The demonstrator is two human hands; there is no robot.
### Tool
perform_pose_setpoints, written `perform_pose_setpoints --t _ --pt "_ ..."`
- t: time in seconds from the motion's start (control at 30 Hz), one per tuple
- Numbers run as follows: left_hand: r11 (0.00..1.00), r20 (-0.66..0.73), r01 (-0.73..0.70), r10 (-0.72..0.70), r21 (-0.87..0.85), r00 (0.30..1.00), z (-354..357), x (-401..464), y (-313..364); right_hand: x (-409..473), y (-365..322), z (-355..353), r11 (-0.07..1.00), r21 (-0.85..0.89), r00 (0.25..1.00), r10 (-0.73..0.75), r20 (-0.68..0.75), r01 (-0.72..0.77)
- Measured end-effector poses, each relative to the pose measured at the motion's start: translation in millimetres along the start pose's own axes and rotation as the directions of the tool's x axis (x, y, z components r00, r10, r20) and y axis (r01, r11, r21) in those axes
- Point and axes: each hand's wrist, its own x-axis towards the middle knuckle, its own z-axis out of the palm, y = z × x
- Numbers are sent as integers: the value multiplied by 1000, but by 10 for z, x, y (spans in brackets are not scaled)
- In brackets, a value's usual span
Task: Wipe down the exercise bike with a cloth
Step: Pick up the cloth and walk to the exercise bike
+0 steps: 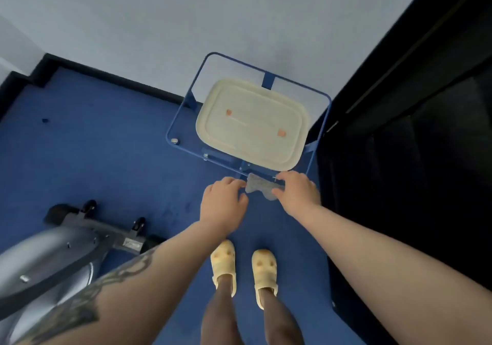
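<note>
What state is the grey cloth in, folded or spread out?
Partly spread. The grey cloth is stretched between the left hand and right hand, one edge sagging, over the glass table's near edge. Layers: cannot tell.

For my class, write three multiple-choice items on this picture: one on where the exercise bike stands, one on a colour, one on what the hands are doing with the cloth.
1. Where is the exercise bike relative to the person?
A. On the person's left, low in the view
B. Behind the glass table
C. On the person's right, by the dark furniture

2. What colour are the slippers?
A. Black
B. Pale yellow
C. Red

3. What is happening with the grey cloth?
A. It lies on the cream tray
B. It is draped over the bike
C. Both hands hold it at the near edge of the glass table

Answers:
1 A, its silver body fills the lower left corner.
2 B, both feet on the blue carpet wear pale yellow.
3 C, the left hand and right hand pinch its two ends just in front of the glass table, short of the cream tray.
</note>
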Motion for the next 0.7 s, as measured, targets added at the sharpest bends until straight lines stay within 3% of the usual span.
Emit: perform_pose_setpoints --t 0.27,0.47,0.7 --pt "991 -25 83 -86 -103 996 109 114 -154 92 13 147 1000 -12 996 25 -83 -26" --pt "987 -22 114 -117 -114 993 125 76 -216 163 -35 158 993 -102 997 48 -55 -53" --pt "982 -45 143 -150 -120 988 -32 -84 -270 -1 -181 -51 993 -84 995 -93 -48 88"
